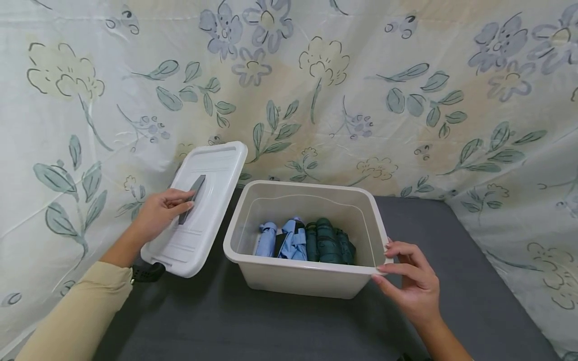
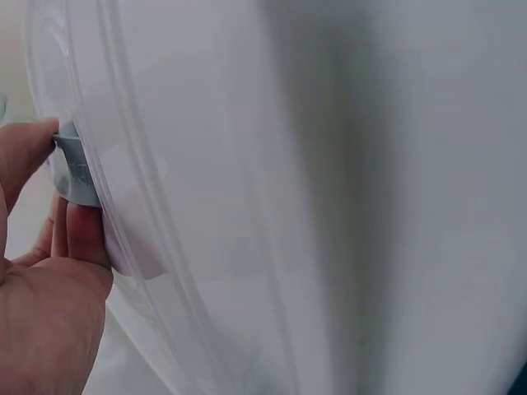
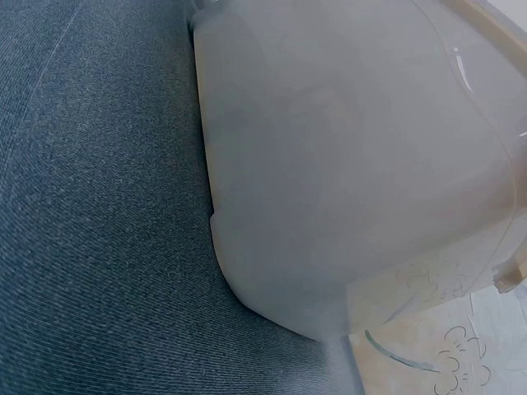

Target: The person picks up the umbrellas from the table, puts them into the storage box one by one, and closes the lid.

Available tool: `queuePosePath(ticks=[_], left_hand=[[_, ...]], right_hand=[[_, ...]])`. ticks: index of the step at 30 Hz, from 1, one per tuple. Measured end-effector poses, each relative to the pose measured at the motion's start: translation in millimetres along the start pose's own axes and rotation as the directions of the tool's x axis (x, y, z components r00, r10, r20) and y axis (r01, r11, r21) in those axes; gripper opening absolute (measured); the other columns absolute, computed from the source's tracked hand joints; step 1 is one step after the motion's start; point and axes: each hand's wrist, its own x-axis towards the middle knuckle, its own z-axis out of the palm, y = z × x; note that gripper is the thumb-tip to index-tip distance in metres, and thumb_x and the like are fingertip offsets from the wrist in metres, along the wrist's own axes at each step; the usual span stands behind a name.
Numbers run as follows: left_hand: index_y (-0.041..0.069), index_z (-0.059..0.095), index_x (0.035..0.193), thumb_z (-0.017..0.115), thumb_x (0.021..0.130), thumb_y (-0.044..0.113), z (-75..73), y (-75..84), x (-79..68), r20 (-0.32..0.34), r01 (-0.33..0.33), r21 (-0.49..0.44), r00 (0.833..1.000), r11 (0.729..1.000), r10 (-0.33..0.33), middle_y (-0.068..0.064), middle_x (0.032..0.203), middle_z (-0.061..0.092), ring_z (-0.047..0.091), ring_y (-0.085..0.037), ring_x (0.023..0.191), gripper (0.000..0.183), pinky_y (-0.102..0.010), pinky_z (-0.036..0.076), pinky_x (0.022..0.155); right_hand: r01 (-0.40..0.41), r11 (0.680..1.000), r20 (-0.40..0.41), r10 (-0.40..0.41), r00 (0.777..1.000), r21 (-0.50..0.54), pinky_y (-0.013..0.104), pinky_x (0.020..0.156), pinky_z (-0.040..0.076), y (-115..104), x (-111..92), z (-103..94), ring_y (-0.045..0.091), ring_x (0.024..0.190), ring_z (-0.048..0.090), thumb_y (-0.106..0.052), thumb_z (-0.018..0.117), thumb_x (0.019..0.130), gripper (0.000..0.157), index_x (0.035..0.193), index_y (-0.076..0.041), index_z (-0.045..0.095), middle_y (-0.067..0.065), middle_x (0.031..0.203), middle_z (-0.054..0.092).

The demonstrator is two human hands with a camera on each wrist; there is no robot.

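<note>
In the head view my left hand (image 1: 158,213) pinches the grey handle (image 1: 198,184) of a white plastic lid (image 1: 219,195). The lid is tilted, left of a beige storage box (image 1: 298,281). Thumb and fingers meet the handle from opposite sides in the left wrist view, where the lid (image 2: 214,164) fills most of the picture. My right hand (image 1: 417,286) grips the box's rim at its front right corner. Inside the box, light blue rolled cloth bundles (image 1: 293,243) lie beside dark green ones (image 1: 328,243). The right wrist view has the box's side wall (image 3: 329,164).
The box stands on a dark grey cloth-covered surface (image 1: 271,331). A floral curtain (image 1: 316,90) hangs right behind it and along both sides. My left wrist wears a black band (image 1: 148,272).
</note>
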Motion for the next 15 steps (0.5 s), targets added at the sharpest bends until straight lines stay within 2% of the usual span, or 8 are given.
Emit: queuePosePath(ticks=[8,12,15], left_hand=[[0.008,0.067,0.135,0.071,0.098,0.020,-2.0,20.2,8.4,0.042,-0.054,0.009,0.998,0.999,0.054,-0.011,0.120,0.064,0.052,-0.009,0.086,0.040,-0.018,0.047,0.066],[0.010,0.068,0.135,0.071,0.098,0.021,-2.9,31.8,13.3,0.072,-0.081,0.020,0.994,0.997,0.079,-0.007,0.117,0.062,0.049,-0.013,0.082,0.039,-0.022,0.044,0.062],[0.011,0.069,0.134,0.071,0.097,0.021,-2.5,43.4,18.2,0.108,-0.126,0.032,0.987,0.991,0.122,-0.006,0.116,0.062,0.049,-0.014,0.078,0.038,-0.022,0.044,0.061]], right_hand=[[-0.021,1.000,0.004,0.021,1.000,-0.005,0.038,0.121,0.041,0,0,-0.3,0.033,0.120,0.054,0.019,0.081,0.072,0.020,0.090,0.016,0.072,0.026,0.117,0.059],[-0.016,1.000,0.003,0.016,1.000,-0.004,0.037,0.120,0.041,0,0,0.4,0.033,0.120,0.054,0.019,0.081,0.073,0.020,0.090,0.016,0.073,0.027,0.117,0.060],[-0.005,1.000,0.000,0.005,1.000,-0.001,0.038,0.120,0.042,0,0,0.8,0.033,0.120,0.054,0.018,0.081,0.073,0.019,0.090,0.016,0.072,0.027,0.117,0.060]])
